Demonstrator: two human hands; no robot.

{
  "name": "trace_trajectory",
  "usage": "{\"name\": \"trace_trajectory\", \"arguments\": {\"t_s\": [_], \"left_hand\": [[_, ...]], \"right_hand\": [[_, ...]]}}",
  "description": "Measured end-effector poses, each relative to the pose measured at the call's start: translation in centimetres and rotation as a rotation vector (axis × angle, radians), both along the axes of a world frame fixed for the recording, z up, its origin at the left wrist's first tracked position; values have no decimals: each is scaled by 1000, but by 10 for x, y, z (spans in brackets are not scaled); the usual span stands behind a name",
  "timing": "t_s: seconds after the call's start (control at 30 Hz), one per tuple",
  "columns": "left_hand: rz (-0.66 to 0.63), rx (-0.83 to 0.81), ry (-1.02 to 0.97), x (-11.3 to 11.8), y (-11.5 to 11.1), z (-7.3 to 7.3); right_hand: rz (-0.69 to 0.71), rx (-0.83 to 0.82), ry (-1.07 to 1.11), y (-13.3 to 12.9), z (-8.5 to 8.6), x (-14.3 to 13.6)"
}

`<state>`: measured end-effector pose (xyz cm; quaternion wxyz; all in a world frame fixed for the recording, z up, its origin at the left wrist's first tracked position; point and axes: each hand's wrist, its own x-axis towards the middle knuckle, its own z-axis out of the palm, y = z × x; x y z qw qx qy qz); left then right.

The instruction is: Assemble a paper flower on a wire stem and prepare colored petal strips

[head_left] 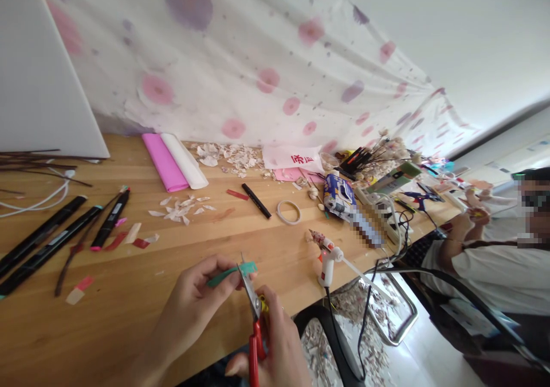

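Between the thumb and fingers of my left hand [206, 295] is pinched a strip of green paper [248, 268]. My right hand [279, 335] grips red-handled scissors [253, 324], their blades lying at the green strip close to my left fingertips. Something small and yellow [263, 303] shows by the scissors' pivot, partly hidden by my right fingers. Beyond my hands lie a roll of tape [289, 212] and a black pen [256, 200]. To the right, a white glue gun [327, 259] rests near the table edge with a glue stick in its back.
Black markers [110, 218], twigs and paper scraps lie at left. Pink [165, 164] and white paper rolls sit near the curtain, beside pale petals [232, 158]. A blue wipes pack [339, 195] and power strip [391, 221] stand right. Another person [485, 261] sits at far right.
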<state>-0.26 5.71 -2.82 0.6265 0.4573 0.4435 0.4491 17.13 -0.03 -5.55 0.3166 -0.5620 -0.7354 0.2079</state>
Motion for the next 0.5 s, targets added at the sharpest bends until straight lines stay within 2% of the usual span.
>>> {"name": "trace_trajectory", "arguments": {"t_s": [0.23,0.5], "left_hand": [[-19,2,8,-1,0,1],[-21,7,-18,-1,-2,-1]], "right_hand": [[34,-64,-22,-5,-14,10],[17,-116,22,-3,-10,10]]}}
